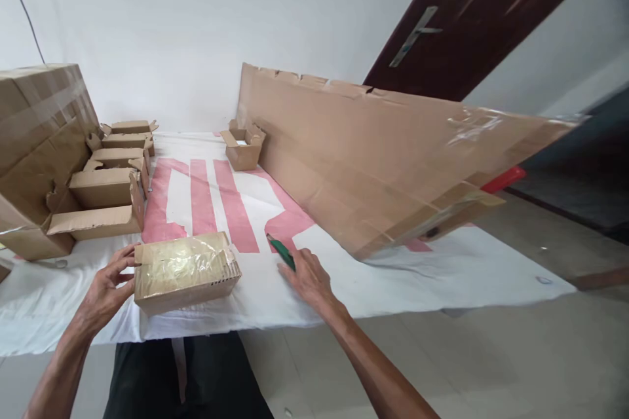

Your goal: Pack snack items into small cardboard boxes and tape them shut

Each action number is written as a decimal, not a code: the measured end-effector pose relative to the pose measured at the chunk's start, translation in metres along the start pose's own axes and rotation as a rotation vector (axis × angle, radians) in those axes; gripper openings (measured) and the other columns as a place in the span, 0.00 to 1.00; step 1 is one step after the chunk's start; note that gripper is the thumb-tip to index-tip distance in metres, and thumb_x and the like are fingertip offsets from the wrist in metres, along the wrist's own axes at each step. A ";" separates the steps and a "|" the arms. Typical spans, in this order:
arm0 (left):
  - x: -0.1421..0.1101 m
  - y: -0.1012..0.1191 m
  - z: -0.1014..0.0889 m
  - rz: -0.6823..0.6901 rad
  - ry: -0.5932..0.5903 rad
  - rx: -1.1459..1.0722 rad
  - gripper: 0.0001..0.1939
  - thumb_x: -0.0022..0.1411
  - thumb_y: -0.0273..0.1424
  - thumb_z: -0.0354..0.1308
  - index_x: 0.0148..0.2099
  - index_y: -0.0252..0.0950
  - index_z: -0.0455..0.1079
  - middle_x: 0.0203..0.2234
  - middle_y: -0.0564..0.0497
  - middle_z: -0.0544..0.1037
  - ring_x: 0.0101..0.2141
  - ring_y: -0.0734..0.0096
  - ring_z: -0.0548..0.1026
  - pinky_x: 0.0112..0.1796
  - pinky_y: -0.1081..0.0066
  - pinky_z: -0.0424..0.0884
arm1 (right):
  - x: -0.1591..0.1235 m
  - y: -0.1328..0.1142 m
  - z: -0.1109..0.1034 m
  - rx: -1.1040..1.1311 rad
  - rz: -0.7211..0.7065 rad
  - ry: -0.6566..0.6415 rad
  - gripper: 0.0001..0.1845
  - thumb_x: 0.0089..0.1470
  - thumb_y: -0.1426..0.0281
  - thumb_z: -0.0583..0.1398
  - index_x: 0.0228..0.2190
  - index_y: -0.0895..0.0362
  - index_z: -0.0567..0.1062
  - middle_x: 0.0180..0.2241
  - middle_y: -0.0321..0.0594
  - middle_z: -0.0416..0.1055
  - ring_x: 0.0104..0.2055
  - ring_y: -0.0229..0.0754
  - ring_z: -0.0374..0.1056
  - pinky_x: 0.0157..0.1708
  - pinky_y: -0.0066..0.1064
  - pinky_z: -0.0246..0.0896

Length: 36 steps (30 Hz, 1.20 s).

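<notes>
A closed cardboard box (187, 275) with shiny clear tape over its top sits near the front edge of the table. My left hand (111, 285) is at its left end, fingers bent and touching that side. To the right of the box, my right hand (309, 275) is closed around a green utility knife (282, 252), which points forward and left over the cloth. Whether its blade is out is too small to tell.
Several open cardboard boxes (105, 186) line the left beside a large carton (44, 144). Another small open box (243, 147) stands at the back. A tall cardboard panel (383, 163) leans along the right, with a red object (504, 179) behind it. White cloth (334, 308) covers the table.
</notes>
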<state>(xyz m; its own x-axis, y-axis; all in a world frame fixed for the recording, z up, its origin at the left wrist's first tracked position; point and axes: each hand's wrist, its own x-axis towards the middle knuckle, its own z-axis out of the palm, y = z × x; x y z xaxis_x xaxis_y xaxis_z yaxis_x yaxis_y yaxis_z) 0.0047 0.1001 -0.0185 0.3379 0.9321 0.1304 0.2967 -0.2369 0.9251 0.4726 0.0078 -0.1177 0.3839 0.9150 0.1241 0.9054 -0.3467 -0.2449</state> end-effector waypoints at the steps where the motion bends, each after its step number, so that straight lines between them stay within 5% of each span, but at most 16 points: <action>1: -0.002 0.002 0.002 0.003 0.004 -0.010 0.27 0.56 0.55 0.74 0.49 0.40 0.85 0.71 0.38 0.69 0.67 0.38 0.71 0.54 0.58 0.82 | 0.001 0.003 0.002 -0.031 0.023 -0.029 0.19 0.68 0.62 0.58 0.54 0.59 0.76 0.51 0.53 0.74 0.55 0.57 0.70 0.52 0.42 0.65; 9: -0.018 0.014 0.011 0.020 0.013 -0.055 0.23 0.61 0.51 0.72 0.53 0.43 0.85 0.70 0.39 0.69 0.69 0.39 0.68 0.55 0.58 0.81 | 0.005 0.004 0.006 0.030 0.107 -0.025 0.17 0.68 0.68 0.52 0.48 0.60 0.76 0.49 0.57 0.76 0.52 0.56 0.73 0.48 0.42 0.64; 14: -0.021 0.016 0.013 0.014 0.012 -0.043 0.24 0.63 0.50 0.70 0.56 0.44 0.84 0.71 0.40 0.68 0.70 0.40 0.66 0.56 0.58 0.80 | 0.006 -0.025 -0.026 0.657 0.133 0.116 0.20 0.65 0.55 0.52 0.39 0.56 0.75 0.28 0.41 0.72 0.32 0.48 0.69 0.34 0.37 0.64; 18: -0.023 0.017 0.015 0.004 0.031 -0.061 0.23 0.62 0.48 0.71 0.56 0.44 0.84 0.71 0.40 0.68 0.70 0.40 0.67 0.55 0.58 0.80 | -0.005 -0.084 -0.075 0.953 -0.124 -0.095 0.23 0.62 0.46 0.58 0.33 0.54 0.74 0.20 0.30 0.61 0.24 0.40 0.58 0.26 0.32 0.55; 24: -0.026 0.018 0.019 -0.001 0.067 -0.059 0.22 0.60 0.42 0.72 0.56 0.44 0.84 0.70 0.41 0.70 0.68 0.41 0.70 0.54 0.56 0.80 | -0.015 -0.166 -0.129 0.870 -0.585 -0.382 0.18 0.67 0.57 0.59 0.30 0.55 0.75 0.27 0.33 0.67 0.29 0.37 0.61 0.29 0.29 0.55; 36: -0.028 0.013 0.020 0.016 0.052 -0.034 0.21 0.60 0.37 0.70 0.56 0.44 0.83 0.69 0.41 0.70 0.69 0.43 0.69 0.55 0.57 0.79 | -0.007 -0.203 -0.141 0.655 -0.817 -0.372 0.11 0.67 0.67 0.59 0.37 0.56 0.81 0.32 0.36 0.77 0.32 0.38 0.69 0.34 0.30 0.60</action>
<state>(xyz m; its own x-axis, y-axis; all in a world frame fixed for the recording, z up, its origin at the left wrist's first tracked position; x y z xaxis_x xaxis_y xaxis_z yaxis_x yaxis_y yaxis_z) 0.0168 0.0659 -0.0171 0.2949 0.9415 0.1633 0.2604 -0.2436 0.9343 0.3118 0.0426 0.0667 -0.4621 0.8616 0.2101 0.5488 0.4639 -0.6954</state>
